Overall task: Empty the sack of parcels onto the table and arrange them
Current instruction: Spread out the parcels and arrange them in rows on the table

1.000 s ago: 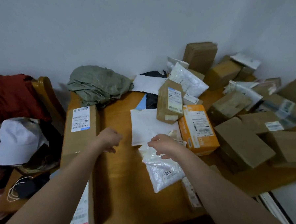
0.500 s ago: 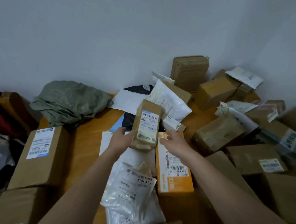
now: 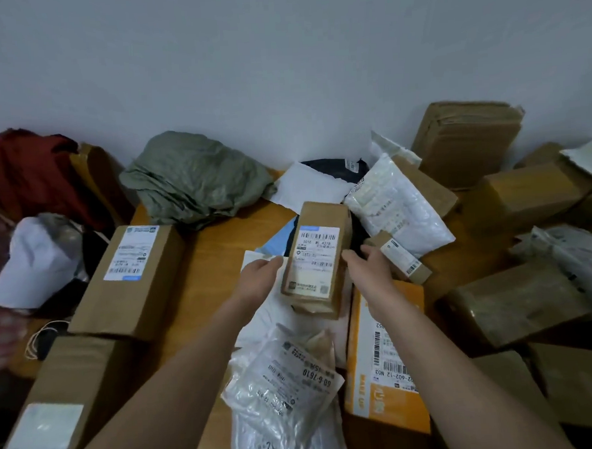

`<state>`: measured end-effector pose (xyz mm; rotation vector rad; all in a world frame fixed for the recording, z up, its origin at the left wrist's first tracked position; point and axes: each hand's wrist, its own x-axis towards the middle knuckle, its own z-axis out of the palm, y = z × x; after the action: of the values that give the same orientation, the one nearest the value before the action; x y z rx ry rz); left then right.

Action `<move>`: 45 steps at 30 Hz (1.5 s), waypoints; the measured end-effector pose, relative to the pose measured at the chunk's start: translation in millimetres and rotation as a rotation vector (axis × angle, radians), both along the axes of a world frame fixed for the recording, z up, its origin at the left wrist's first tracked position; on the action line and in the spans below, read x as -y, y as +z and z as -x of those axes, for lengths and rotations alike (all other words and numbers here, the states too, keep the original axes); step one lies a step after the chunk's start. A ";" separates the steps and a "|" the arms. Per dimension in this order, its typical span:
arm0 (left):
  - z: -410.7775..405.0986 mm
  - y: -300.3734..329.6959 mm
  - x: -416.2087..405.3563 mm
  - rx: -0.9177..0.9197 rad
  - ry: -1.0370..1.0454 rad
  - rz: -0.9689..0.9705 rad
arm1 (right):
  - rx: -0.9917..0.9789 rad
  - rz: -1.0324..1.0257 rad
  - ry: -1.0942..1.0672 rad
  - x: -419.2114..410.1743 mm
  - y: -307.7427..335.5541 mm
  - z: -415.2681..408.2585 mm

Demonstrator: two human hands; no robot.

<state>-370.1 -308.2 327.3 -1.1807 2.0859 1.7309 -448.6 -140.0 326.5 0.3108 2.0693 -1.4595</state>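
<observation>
Head view: the sack [image 3: 196, 176] lies emptied by the wall, parcels still jumbled on the table [image 3: 214, 263], and left hand [image 3: 258, 281] and right hand [image 3: 371, 272] clasp a labelled box [image 3: 318, 257] between them, sorting barely begun

Counter [image 3: 214, 263]: wood, smooth, warm orange-brown, soft shine.
Small box [image 3: 318, 257]: brown cardboard, matt, white paper label, smooth.
Long box [image 3: 133, 281]: plain brown cardboard, matt, paper label on top.
Sack [image 3: 196, 178]: grey-green woven stuff, crumpled, dull.
Clear bag [image 3: 288, 372]: thin plastic, shiny, wrinkled.
White padded bag [image 3: 396, 205]: bubbly plastic, glossy.
Orange box [image 3: 381, 374]: cardboard, smooth, bright print.
Taped box [image 3: 518, 302]: cardboard under shiny clear tape.
Red cloth [image 3: 27, 169]: soft, matt.
</observation>
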 end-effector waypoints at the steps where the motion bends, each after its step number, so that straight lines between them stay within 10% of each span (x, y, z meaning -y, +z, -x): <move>1: 2.2 -2.7 3.2 0.018 -0.013 -0.028 | 0.046 0.007 0.032 3.9 -0.7 -2.1; 9: 19.2 -7.3 -2.7 -0.094 -0.088 -0.266 | -0.087 0.001 0.031 40.7 -7.3 -7.4; 19: -17.5 6.3 95.9 -0.185 0.170 0.155 | -0.121 0.156 0.233 140.2 9.8 -31.4; 23: -33.8 -4.7 123.9 0.100 0.339 0.460 | 0.007 0.111 0.365 167.0 -0.7 -48.2; 45: -64.0 -35.0 130.6 0.160 0.192 0.429 | 0.214 0.043 0.448 202.6 -43.9 -62.5</move>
<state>-306.2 -438.8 292.4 -1.6220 2.3783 1.2318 -386.1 -342.7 282.6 -0.0180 1.7875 -1.1432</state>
